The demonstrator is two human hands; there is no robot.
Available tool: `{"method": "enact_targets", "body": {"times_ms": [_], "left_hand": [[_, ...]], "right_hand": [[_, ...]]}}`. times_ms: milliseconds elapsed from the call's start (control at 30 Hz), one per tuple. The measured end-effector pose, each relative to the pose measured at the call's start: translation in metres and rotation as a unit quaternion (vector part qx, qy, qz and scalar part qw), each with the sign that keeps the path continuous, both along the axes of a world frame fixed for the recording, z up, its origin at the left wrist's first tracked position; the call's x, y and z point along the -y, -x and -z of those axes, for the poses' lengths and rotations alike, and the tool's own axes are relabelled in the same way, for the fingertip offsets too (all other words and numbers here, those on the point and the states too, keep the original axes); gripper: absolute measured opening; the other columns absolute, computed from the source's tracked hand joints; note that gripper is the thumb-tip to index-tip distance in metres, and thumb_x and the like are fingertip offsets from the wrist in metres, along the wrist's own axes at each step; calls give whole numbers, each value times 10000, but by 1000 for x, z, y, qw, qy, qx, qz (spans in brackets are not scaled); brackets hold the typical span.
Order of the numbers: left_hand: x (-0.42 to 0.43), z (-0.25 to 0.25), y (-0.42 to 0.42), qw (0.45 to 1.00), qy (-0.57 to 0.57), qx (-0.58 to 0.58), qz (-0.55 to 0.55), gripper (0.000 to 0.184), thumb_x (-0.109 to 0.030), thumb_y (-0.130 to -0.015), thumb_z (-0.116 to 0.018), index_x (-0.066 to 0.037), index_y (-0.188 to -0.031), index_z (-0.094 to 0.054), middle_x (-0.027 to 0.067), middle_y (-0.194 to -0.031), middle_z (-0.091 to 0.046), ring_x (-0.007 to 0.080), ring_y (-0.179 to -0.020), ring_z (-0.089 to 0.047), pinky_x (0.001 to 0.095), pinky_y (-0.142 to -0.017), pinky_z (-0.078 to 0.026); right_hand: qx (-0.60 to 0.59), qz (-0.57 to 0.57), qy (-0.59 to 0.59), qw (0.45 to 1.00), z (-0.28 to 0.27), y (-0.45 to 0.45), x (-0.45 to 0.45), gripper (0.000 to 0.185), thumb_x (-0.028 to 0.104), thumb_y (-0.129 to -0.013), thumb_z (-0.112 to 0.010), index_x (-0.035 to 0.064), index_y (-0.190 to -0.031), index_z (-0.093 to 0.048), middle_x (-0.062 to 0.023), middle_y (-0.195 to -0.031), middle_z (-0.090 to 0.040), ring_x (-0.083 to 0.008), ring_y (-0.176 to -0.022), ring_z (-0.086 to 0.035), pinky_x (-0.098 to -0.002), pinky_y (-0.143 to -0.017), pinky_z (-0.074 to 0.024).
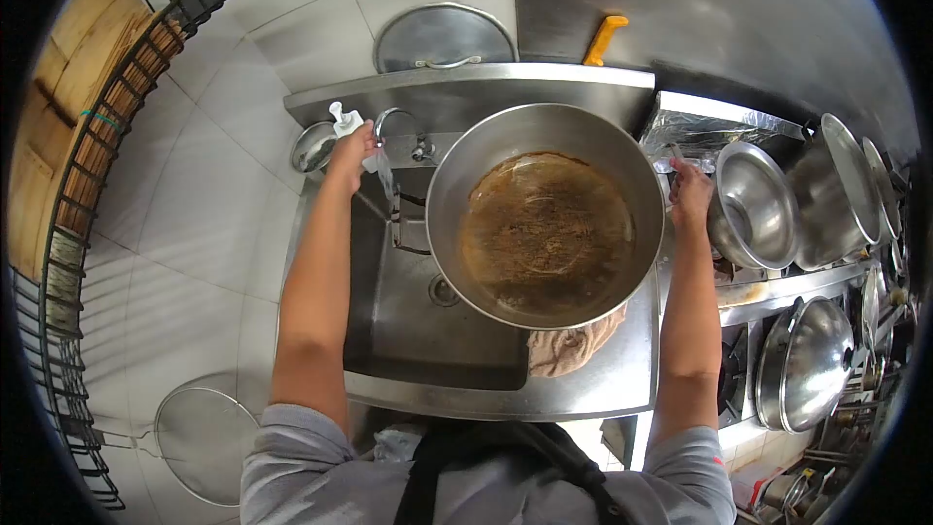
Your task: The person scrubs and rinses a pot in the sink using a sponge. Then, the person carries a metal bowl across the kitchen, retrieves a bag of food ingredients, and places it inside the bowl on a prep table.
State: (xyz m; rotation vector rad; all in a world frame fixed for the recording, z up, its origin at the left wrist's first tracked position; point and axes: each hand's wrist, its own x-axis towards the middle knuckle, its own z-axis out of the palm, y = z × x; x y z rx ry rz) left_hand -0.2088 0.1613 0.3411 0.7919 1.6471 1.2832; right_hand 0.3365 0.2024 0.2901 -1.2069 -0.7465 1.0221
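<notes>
A large steel pot (pixel 449 204) with brown, scorched-looking residue on its bottom rests over the right part of the sink (pixel 389 331), tilted toward the camera. My left hand (pixel 358 148) is closed around the curved faucet spout (pixel 391 115), beside a white pump bottle (pixel 345 122); water runs down beyond the fingers near the pot's left handle (pixel 398 219). At the pot's right side, my right hand (pixel 690 191) has its fingers closed, but what they hold is too small to make out. A brown cloth (pixel 573 345) lies under the pot's near edge.
Steel bowls (pixel 756 204) and a domed lidded pan (pixel 816 365) stand at the right. A round lid (pixel 445 37) leans on the wall behind the sink, near a yellow handle (pixel 605 39). On the left are a wire rack (pixel 73 185) and a strainer (pixel 206 447).
</notes>
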Motion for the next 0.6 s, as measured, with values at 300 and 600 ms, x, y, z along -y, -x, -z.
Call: {"method": "enact_targets", "body": {"times_ms": [300, 600], "left_hand": [[-94, 1, -103, 987, 28, -114, 110, 522, -471, -823, -611, -2, -1051, -606, 108, -1011, -636, 255, -962, -585, 416, -892, -396], [72, 37, -72, 967, 115, -223, 35, 498, -441, -883, -558, 12, -1087, -583, 133, -870, -660, 226, -759, -649, 438, -709, -507]], "right_hand": [[-38, 83, 28, 995, 48, -22, -10, 102, 123, -816, -601, 31, -791, -636, 67, -501, -371, -52, -382, -307, -235, -368, -213], [-44, 151, 15, 987, 48, -11, -24, 131, 97, -743, -652, 17, -650, -605, 2, -522, -459, -97, -392, -371, -273, -375, -268]]}}
